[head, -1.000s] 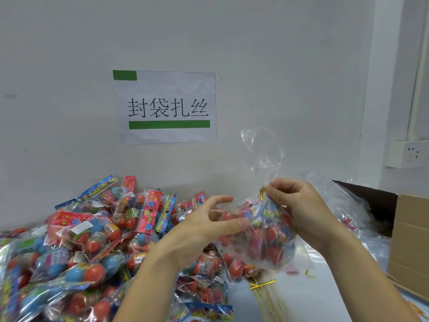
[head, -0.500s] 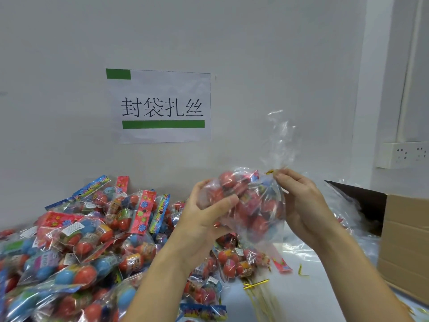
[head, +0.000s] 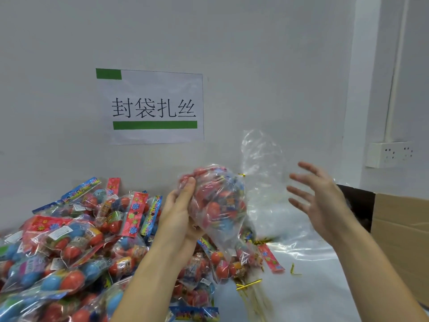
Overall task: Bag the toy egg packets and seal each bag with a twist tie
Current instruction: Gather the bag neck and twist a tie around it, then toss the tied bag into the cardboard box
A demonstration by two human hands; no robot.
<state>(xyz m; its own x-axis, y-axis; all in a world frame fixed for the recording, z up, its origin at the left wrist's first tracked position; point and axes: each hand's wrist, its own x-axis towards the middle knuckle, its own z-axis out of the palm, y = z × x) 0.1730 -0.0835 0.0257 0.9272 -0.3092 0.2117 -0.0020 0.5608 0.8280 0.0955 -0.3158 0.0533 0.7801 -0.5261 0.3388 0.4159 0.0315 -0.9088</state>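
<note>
My left hand (head: pixel 180 212) grips a clear bag (head: pixel 217 201) stuffed with toy egg packets, lifted above the table. A gold twist tie (head: pixel 242 175) closes the bag's neck, and the loose plastic top (head: pixel 261 154) fans upward from it. My right hand (head: pixel 313 196) hovers to the right of the bag, fingers spread, touching nothing. A big heap of toy egg packets (head: pixel 69 242) covers the left side of the table. Spare gold twist ties (head: pixel 248 285) lie on the white table below the bag.
An open cardboard box (head: pixel 399 231) stands at the right edge. Empty clear bags (head: pixel 285 228) lie behind my right hand. A paper sign (head: pixel 153 108) hangs on the wall, and a wall socket (head: pixel 390 154) sits at the right.
My right hand has let go of the tied bag neck and moved away to the right, fingers spread. My left hand keeps holding the bag, now tipped with its neck to the right.
</note>
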